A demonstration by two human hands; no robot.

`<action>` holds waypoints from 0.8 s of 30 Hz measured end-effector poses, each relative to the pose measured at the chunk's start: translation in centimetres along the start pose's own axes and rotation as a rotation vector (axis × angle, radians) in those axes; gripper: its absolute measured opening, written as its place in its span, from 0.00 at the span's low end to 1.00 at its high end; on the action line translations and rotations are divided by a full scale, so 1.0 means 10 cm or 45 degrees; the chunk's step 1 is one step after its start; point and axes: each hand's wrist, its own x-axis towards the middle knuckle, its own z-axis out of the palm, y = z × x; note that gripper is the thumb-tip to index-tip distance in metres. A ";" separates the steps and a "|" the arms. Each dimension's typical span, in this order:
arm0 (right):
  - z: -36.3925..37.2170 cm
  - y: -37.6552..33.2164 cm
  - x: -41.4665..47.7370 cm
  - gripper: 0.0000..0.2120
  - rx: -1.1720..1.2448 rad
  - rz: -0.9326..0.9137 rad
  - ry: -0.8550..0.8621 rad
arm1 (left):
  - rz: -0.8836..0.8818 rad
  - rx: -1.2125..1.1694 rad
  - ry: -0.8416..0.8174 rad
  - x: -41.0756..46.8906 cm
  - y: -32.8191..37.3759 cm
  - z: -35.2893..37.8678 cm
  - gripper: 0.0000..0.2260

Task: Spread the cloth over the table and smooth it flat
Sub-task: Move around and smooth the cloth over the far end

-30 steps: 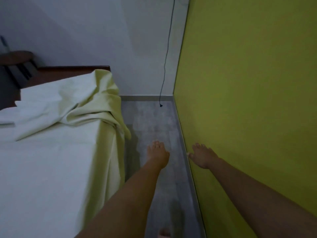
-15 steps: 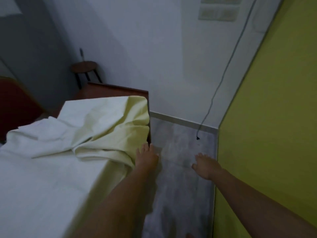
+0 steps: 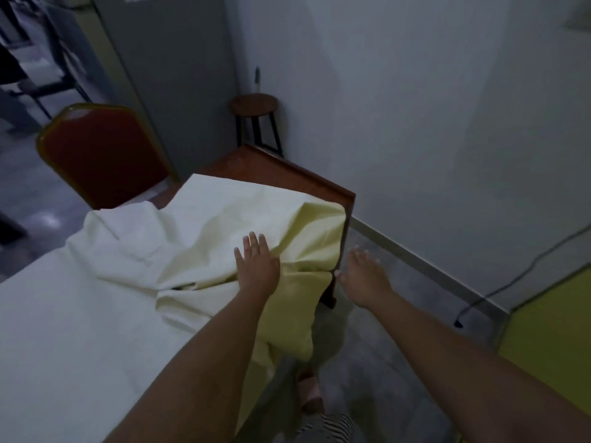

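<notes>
A pale yellow cloth [image 3: 105, 318] covers most of a brown wooden table [image 3: 281, 174]. It lies flat near me and is bunched in folds toward the far end, where bare wood shows. One corner hangs over the table's right edge. My left hand [image 3: 257, 265] rests flat on the bunched folds, fingers spread. My right hand [image 3: 363, 276] hovers beside the table's right edge, over the floor, fingers apart, holding nothing.
A red padded chair [image 3: 102, 155] stands at the table's far left. A round dark stool [image 3: 254, 105] is in the corner beyond. A black cable [image 3: 499, 289] hangs down the white wall to the floor. A yellow-green wall [image 3: 550, 321] is at right.
The view has swung left and up toward the table's far end. My left hand moved from over the floor onto the bunched cloth. My right hand came closer to the table's edge.
</notes>
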 end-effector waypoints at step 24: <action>-0.27 -0.22 2.56 0.28 -0.366 -0.279 0.185 | -0.462 -0.203 -0.109 2.36 -0.10 0.15 0.31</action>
